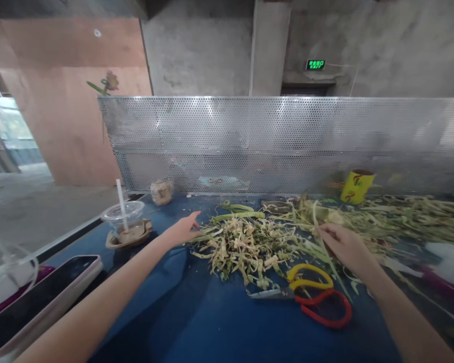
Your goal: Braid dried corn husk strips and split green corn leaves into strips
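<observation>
A heap of pale green, dried-looking plant strips lies on the blue table. My left hand is at the heap's left edge, fingers apart and one stretched out. Whether its lower fingers touch the strip ends I cannot tell. My right hand, right of the heap, is closed in a pinch on a long, thin plant strip. That strip stands up above the fingers, and a length seems to trail below them. In front of the heap are scissors with one yellow and one red handle, blades pointing left.
Loose plant strips spread across the right side, near a yellow roll or can. At left stand a lidded plastic cup with straw, a twine-like ball and a dark-topped case. A perforated metal screen bounds the back.
</observation>
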### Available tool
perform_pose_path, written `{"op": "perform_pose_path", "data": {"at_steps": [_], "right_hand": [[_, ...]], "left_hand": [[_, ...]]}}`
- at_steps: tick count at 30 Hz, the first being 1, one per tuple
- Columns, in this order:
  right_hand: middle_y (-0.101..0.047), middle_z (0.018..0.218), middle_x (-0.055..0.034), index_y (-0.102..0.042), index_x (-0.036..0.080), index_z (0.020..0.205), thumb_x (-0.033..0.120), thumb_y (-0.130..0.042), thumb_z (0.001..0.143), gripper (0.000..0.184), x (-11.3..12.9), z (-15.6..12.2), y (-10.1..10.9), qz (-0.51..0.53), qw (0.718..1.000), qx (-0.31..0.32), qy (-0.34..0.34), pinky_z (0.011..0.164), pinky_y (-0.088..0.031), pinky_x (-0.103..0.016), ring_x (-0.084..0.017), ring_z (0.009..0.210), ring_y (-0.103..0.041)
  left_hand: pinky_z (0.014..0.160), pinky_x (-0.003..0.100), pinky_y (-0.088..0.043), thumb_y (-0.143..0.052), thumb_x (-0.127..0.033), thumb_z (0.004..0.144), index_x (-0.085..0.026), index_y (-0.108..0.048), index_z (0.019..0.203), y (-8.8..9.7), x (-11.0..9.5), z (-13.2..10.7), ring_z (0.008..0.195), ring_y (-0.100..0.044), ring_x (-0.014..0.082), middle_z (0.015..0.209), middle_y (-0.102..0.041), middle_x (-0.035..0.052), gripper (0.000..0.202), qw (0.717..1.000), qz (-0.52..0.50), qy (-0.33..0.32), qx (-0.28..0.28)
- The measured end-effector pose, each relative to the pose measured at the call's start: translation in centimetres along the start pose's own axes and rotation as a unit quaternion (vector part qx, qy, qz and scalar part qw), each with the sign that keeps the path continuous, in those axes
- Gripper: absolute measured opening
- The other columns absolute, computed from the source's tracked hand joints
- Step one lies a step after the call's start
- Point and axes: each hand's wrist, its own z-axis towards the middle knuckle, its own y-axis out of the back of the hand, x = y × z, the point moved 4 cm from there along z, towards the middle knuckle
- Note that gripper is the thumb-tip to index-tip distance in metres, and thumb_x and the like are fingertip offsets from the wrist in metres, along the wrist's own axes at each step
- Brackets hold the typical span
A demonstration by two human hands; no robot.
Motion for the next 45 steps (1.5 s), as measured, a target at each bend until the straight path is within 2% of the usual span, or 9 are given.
{"op": "perform_pose_path", "data": {"at_steps": [4, 9, 15, 22, 27, 31, 36, 39, 45], "right_hand": [[-0.052, 0.041, 0.0022, -0.052, 0.02, 0.064, 0.036, -0.037, 0.077, 0.025, -0.1, -0.1, 0.0, -0.009, 1.0, 0.002, -0.001, 0.049, -0.039, -0.025, -0.014, 0.042, -0.051], [-0.05, 0.043, 0.0033, -0.052, 0.02, 0.067, 0.037, -0.038, 0.077, 0.024, 0.1, -0.2, -0.3, 0.043, 0.999, 0.018, -0.027, 0.047, -0.038, -0.023, -0.013, 0.041, -0.051], [-0.046, 0.04, 0.005, -0.05, 0.02, 0.064, 0.035, -0.04, 0.075, 0.022, 0.2, -0.2, 0.1, 0.124, 0.992, 0.013, -0.038, 0.042, -0.036, -0.022, -0.012, 0.038, -0.048], [-0.052, 0.053, 0.0021, -0.049, 0.02, 0.066, 0.031, -0.043, 0.074, 0.014, -1.9, -0.1, 2.6, 0.267, 0.943, -0.141, -0.14, 0.041, -0.041, -0.023, -0.012, 0.043, -0.049], [-0.061, 0.075, -0.0048, -0.049, 0.019, 0.069, 0.027, -0.045, 0.074, 0.01, -0.2, -0.1, 1.8, 0.368, 0.914, -0.113, -0.125, 0.052, -0.049, -0.025, -0.016, 0.066, -0.059], [-0.062, 0.083, -0.0052, -0.047, 0.018, 0.073, 0.027, -0.05, 0.074, 0.009, 6.7, -1.0, 0.1, 0.472, 0.881, 0.015, -0.031, 0.066, -0.052, -0.031, -0.017, 0.077, -0.061], [-0.061, 0.09, -0.0039, -0.048, 0.018, 0.077, 0.019, -0.046, 0.076, 0.002, 15.2, -3.1, -4.1, 0.489, 0.831, 0.262, -0.022, 0.067, -0.053, -0.031, -0.014, 0.076, -0.062], [-0.061, 0.073, 0.0014, -0.044, 0.02, 0.074, 0.015, -0.041, 0.077, 0.006, 16.5, -3.6, -6.8, 0.492, 0.806, 0.323, -0.074, 0.057, -0.052, -0.027, -0.011, 0.059, -0.062], [-0.053, 0.056, 0.0065, -0.04, 0.02, 0.069, 0.014, -0.042, 0.076, 0.01, 14.7, -3.0, -9.0, 0.464, 0.834, 0.281, -0.102, 0.047, -0.05, -0.023, -0.009, 0.046, -0.056]], "left_hand": [[0.077, 0.029, -0.042, -0.06, -0.024, 0.055, -0.001, -0.01, 0.135, -0.7, 0.7, -0.6, 0.091, -0.058, 0.026, 0.111, -0.057, 0.0192, 0.097, 0.998, 0.019, 0.022, 0.049], [0.074, 0.031, -0.041, -0.054, -0.011, 0.054, -0.002, 0.007, 0.135, -0.6, 0.4, -0.6, 0.088, -0.059, 0.0263, 0.116, -0.053, 0.0249, 0.102, 0.998, 0.041, 0.036, 0.03], [0.068, 0.027, -0.043, -0.052, -0.01, 0.056, -0.001, 0.0, 0.135, 0.7, -0.2, -0.7, 0.072, -0.062, 0.0211, 0.097, -0.064, 0.0176, 0.095, 0.999, 0.037, 0.025, -0.013], [0.071, 0.027, -0.043, -0.052, -0.017, 0.066, -0.011, -0.007, 0.137, 7.9, -3.1, -3.3, 0.068, -0.061, 0.0178, 0.07, -0.066, 0.0017, 0.084, 0.985, 0.048, 0.003, -0.165], [0.072, 0.032, -0.045, -0.073, -0.028, 0.053, -0.019, -0.032, 0.13, 11.8, -6.3, -6.8, 0.068, -0.06, 0.0178, 0.067, -0.064, -0.0013, 0.087, 0.915, -0.128, 0.013, -0.382], [0.066, 0.026, -0.049, -0.075, -0.02, 0.051, -0.017, -0.042, 0.121, 8.9, -9.5, -6.9, 0.063, -0.061, 0.0136, 0.064, -0.065, -0.0015, 0.077, 0.839, -0.451, -0.068, -0.297], [0.042, 0.016, -0.041, -0.073, -0.014, 0.055, -0.012, -0.049, 0.112, 2.4, -11.7, -6.0, 0.046, -0.056, 0.0082, 0.063, -0.066, 0.0016, 0.062, 0.77, -0.622, 0.001, -0.146], [0.047, 0.021, -0.046, -0.071, -0.016, 0.059, -0.01, -0.052, 0.107, -0.7, -11.2, -5.7, 0.05, -0.058, 0.0105, 0.07, -0.067, 0.0046, 0.052, 0.74, -0.662, 0.064, -0.097], [0.054, 0.023, -0.048, -0.073, -0.017, 0.057, -0.01, -0.044, 0.118, -2.6, -9.8, -5.4, 0.056, -0.06, 0.0115, 0.068, -0.066, 0.0026, 0.068, 0.765, -0.63, 0.066, -0.115]]}}
